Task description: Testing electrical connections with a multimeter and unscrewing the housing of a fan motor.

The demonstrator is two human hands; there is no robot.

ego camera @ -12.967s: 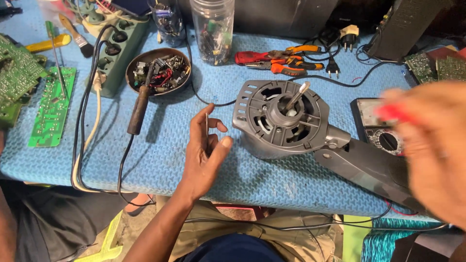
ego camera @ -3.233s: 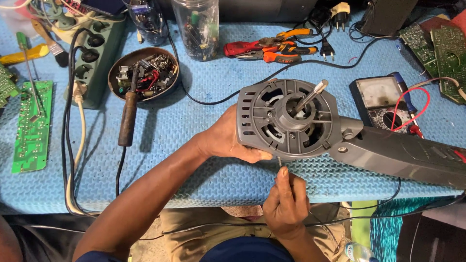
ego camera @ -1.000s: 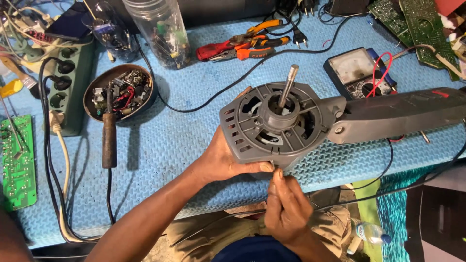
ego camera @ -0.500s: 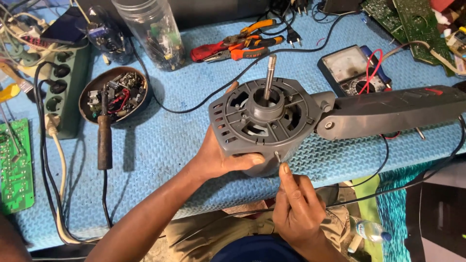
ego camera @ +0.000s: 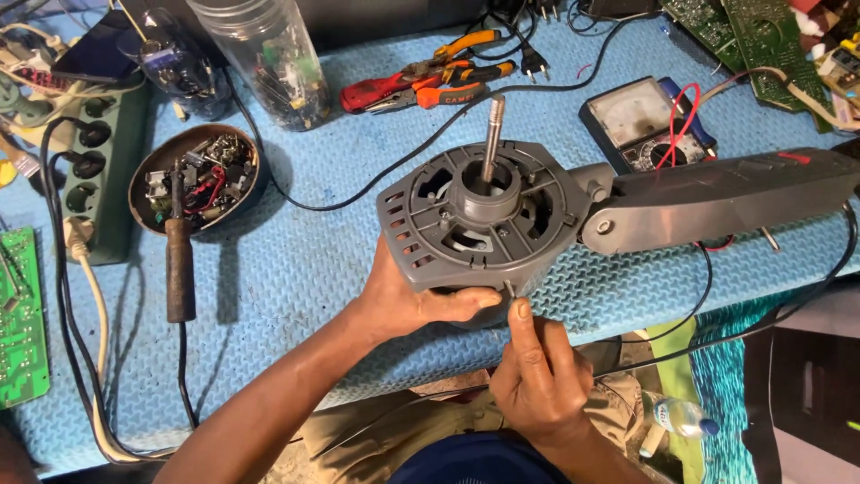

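Note:
A grey fan motor housing [ego camera: 479,215] with an upright steel shaft [ego camera: 494,134] rests on the blue mat [ego camera: 296,260], joined to a long grey arm [ego camera: 717,202] reaching right. My left hand [ego camera: 417,300] grips the housing's near left edge, thumb along its rim. My right hand [ego camera: 537,376] sits just below the housing. Its finger and thumb pinch a small screw [ego camera: 510,289] at the housing's near edge.
A soldering iron [ego camera: 179,260] leans on a brown bowl of parts [ego camera: 193,179] at left, beside a green power strip [ego camera: 94,170] and green circuit board [ego camera: 18,314]. Pliers [ego camera: 430,81], a clear jar [ego camera: 269,54] and a multimeter [ego camera: 645,121] lie behind. Black cables cross the mat.
The housing has been tipped and drawn nearer, with my left hand gripping it throughout. My right hand rose from below the table edge to the housing's near rim with the screw.

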